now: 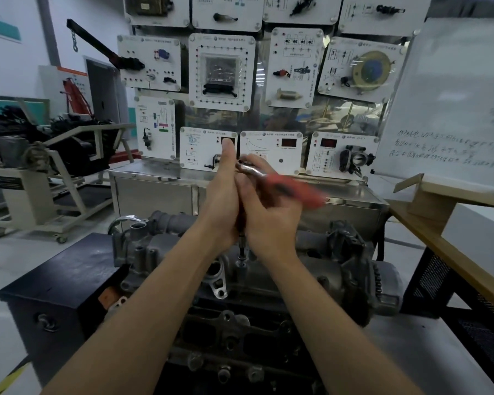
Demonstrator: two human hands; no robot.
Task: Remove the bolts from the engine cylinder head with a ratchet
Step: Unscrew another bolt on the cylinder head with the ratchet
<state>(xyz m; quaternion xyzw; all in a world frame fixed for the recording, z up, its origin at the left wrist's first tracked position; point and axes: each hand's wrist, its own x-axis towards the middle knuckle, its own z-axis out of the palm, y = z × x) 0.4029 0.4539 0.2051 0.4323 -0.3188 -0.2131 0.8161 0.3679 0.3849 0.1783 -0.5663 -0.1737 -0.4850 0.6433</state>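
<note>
Both forearms (pixel 160 295) reach over the cylinder head (pixel 297 269), left hand (pixel 221 192) pressed flat against the ratchet (pixel 291 189) which the right hand (pixel 268 212) grips.

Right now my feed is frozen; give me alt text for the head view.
The left hand and right hand meet around the upright extension of a red-handled ratchet, its lower end on the engine cylinder head. The blurred handle points right; a board of instrument panels stands behind.
</note>
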